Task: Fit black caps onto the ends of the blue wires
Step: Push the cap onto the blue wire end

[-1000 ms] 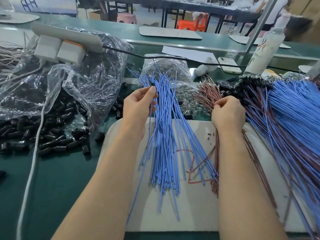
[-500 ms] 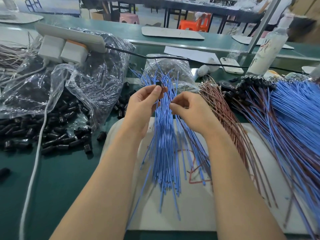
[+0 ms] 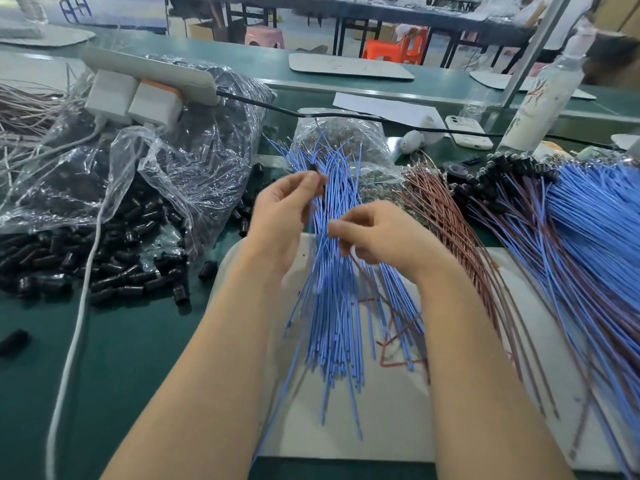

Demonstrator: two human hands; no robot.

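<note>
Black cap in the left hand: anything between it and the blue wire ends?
Nothing foreign visible. The left hand pinches the black cap right among the ends of the blue wires; only neighbouring wires crowd it. The right hand pinches those wires lower down.

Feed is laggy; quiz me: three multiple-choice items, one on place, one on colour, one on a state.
1. The loose black caps lie: A on the white board; B in a red tray; C left of the board.
2. The wires right of the right hand are: A green; B brown; C yellow.
3. The left hand is: A pinching a black cap; B open, holding nothing; C gripping a bottle.
C, the pile sits on the green table; B, the strands read brown; A, the cap shows at its fingertips.
</note>
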